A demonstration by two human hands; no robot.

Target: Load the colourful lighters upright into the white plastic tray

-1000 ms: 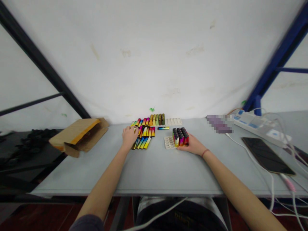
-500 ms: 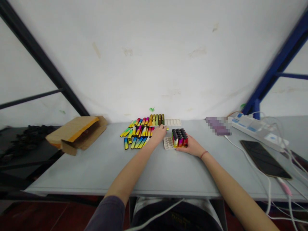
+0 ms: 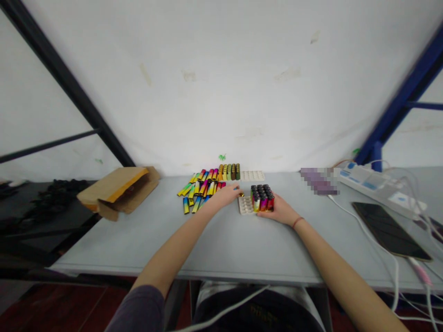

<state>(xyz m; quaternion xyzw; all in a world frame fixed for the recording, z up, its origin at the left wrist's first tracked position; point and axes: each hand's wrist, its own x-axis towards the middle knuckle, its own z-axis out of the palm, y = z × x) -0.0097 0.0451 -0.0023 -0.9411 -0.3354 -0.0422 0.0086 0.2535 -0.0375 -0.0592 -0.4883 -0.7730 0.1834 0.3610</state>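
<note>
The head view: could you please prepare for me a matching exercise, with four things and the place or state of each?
1. Left hand
2. Right hand
3. Cardboard box
4. Dark phone

A. On the left part of the table, open end showing
B. Against the side of the black-topped cylinders
C. Lying flat on the right, near white cables
D. Holding a gold-ended cylinder

Pairs: 1-D, 2-B, 3-A, 4-C
</note>
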